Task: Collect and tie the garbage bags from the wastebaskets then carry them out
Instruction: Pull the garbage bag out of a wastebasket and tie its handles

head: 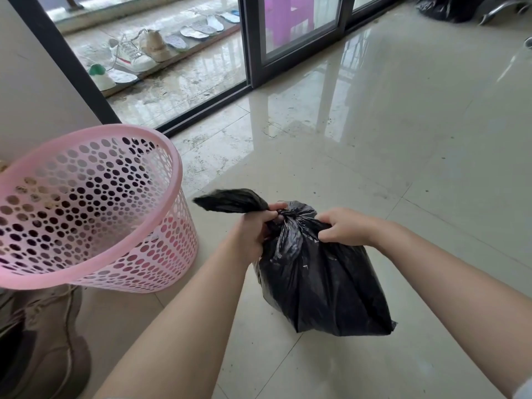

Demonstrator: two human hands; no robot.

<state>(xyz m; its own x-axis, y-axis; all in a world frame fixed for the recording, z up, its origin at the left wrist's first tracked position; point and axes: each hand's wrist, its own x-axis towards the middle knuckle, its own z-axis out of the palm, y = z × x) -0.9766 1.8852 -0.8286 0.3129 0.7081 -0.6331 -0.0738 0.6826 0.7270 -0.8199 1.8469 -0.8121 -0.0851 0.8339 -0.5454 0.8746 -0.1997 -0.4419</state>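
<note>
A full black garbage bag (pixel 322 283) sits on the pale tiled floor in front of me. Its gathered neck is twisted at the top. My left hand (pixel 254 228) grips one twisted end of the bag, and that end sticks out to the left of my fist. My right hand (pixel 344 226) grips the plastic on the other side of the neck. A pink perforated wastebasket (pixel 95 208) stands to the left of the bag, tilted toward me, with no bag inside it.
A brown boot (pixel 49 341) lies at the lower left under the wastebasket. A dark-framed sliding glass door (pixel 253 53) runs along the back, with shoes and insoles (pixel 138 53) beyond it. Another black bag (pixel 449 7) lies at the far top right.
</note>
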